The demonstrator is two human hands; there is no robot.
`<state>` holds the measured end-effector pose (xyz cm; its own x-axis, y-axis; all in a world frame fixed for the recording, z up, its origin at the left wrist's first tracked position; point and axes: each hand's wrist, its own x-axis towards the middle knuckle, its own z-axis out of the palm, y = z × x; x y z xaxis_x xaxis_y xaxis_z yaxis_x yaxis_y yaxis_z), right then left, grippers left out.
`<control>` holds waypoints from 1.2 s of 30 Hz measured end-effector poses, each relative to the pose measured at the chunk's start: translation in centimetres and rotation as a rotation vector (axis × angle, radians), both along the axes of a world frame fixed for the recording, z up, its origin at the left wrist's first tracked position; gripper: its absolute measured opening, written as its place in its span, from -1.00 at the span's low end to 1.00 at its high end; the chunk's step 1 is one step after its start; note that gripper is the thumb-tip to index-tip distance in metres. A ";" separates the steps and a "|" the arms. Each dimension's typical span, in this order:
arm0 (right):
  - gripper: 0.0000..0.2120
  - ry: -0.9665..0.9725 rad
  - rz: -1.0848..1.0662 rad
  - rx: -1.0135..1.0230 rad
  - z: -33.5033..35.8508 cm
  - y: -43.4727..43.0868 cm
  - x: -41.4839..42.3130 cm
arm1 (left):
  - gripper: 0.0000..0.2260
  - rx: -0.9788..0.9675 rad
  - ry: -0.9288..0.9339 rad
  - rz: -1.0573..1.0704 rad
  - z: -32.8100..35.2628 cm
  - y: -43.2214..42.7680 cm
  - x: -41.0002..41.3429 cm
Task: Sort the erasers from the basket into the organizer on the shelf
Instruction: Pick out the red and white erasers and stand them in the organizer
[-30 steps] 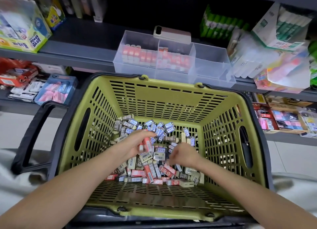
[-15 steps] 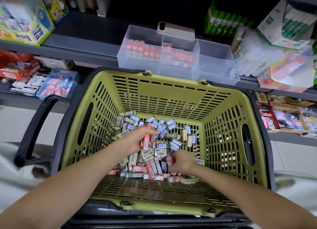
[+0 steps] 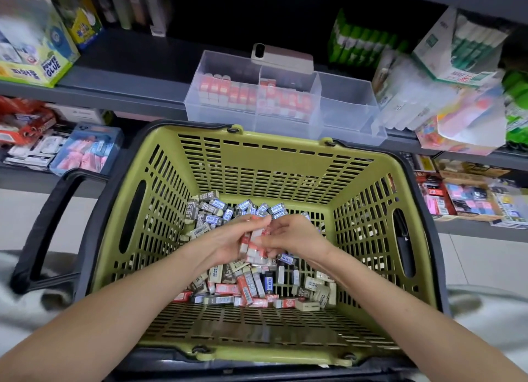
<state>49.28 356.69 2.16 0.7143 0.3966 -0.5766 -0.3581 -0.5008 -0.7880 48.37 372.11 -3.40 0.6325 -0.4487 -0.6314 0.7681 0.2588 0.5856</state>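
Aisle backdrop: grey shop shelf (image 3: pixel 128 96) crowded with stationery, glue box (image 3: pixel 43 64) at far left, packets heaped at right.
Sorting bins: clear three-bay organizer (image 3: pixel 348 110) at shelf edge, just beyond basket (image 3: pixel 257 144); rows of red-sleeved stock in left and middle bays, nothing made out in right bay; phone (image 3: pixel 281 57) propped on back rim.
Loose stock: green slatted basket directly below organizer, floor part-covered by mixed erasers (image 3: pixel 251 287), with red, blue and dark sleeves jumbled and blue ones bunched toward far wall.
Left side: left hand (image 3: pixel 225 244) raised above pile, fingers curled round a short stack of red-and-white erasers (image 3: pixel 253 246).
Right side: right hand (image 3: pixel 294 236) meeting it from opposite side, fingertips pinching same stack, apparently squaring it up; exact count lost to blur.
Step in hand: likely gathering and aligning one colour before transfer; sorting well short of done, judging by heap lying in basket.
Next move: probably a lift up and forward over basket's far rim to one of the red bays; calls for a firm squeeze on stack ends, sleeves kept parallel, and a gentle lowering into a gap beside rows standing there, without toppling them.
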 end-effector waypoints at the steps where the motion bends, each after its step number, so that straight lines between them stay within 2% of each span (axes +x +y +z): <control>1: -0.78 0.063 -0.042 0.076 0.2 -0.3 0.1 | -0.69 -0.021 0.010 0.019 0.1 0.0 0.1; 4: -0.70 0.188 -0.225 0.228 0.1 -2.0 0.8 | -0.75 -0.057 0.049 0.074 0.3 0.1 0.2; 6: -0.82 0.087 -0.173 0.094 -0.8 -2.9 0.8 | -0.76 -0.092 0.076 0.110 0.5 0.2 0.2; 8: -0.89 -0.096 0.219 -0.263 -2.6 -3.7 0.0 | -0.73 -0.093 0.102 0.147 0.5 0.4 0.2; 9: -0.87 -0.132 0.443 -0.411 -3.7 -3.8 -0.7 | -0.71 -0.082 0.109 0.162 0.5 0.4 0.3; 11: -0.73 -0.110 0.720 -0.560 -6.0 -3.8 -2.2 | -0.69 -0.063 0.113 0.183 0.6 0.5 0.4; 13: -0.64 -0.137 0.833 -0.603 -7.6 -3.5 -3.2 | -0.70 -0.057 0.106 0.202 0.7 0.5 0.5; 15: -0.63 -0.180 0.840 -0.606 -8.4 -3.3 -3.5 | -0.72 -0.054 0.093 0.209 0.7 0.6 0.6; 19: -0.61 -0.150 0.732 -0.588 -8.9 -3.5 -4.0 | -0.72 -0.052 0.078 0.215 0.7 0.7 0.7; 23: -0.66 -0.223 0.773 -0.627 -9.3 -3.5 -4.6 | -0.74 -0.024 0.064 0.190 0.7 0.7 0.5; 30: -0.74 -0.148 0.702 -0.519 -9.3 -3.7 -4.4 | -0.64 0.004 0.052 0.173 0.6 0.7 0.4; 34: -0.67 -0.057 0.614 -0.445 -9.1 -3.7 -4.2 | -0.66 0.010 0.046 0.164 0.6 0.7 0.5; 36: -0.67 -0.016 0.650 -0.444 -8.9 -3.5 -4.0 | -0.67 0.012 0.037 0.156 0.7 0.7 0.5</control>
